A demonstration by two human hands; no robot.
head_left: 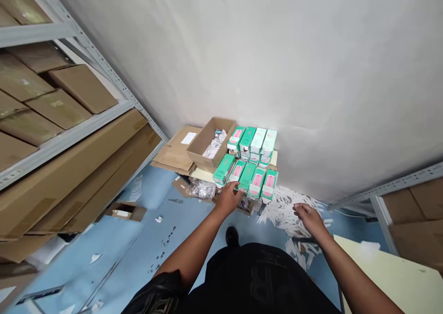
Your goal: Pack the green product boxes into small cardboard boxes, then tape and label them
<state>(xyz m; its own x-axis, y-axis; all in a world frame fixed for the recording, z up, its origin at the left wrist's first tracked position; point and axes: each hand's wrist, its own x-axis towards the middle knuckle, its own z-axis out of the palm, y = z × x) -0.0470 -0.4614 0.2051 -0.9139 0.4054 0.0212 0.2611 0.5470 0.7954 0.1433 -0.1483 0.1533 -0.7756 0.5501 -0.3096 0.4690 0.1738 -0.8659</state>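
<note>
Several small green, pink and white boxes (247,175) stand in two rows on a small table against the wall. My left hand (228,199) is at the near ends of the front row, its thumb and fingers apart around the lower edge of the boxes there. Whether its fingertips touch a box I cannot tell. To the right of the table my right hand (309,218) hangs in the air, fingers loosely bent, with nothing visible in them. Below it, white strips (282,210) lie heaped on the floor.
An open brown carton (199,155) with crumpled white paper stands left of the boxes, beside flattened cardboard (173,152). Metal shelving (100,118) with brown cartons rises at left. A pale yellow tabletop (391,272) is at lower right. Clear plastic wrap (202,189) lies under the table.
</note>
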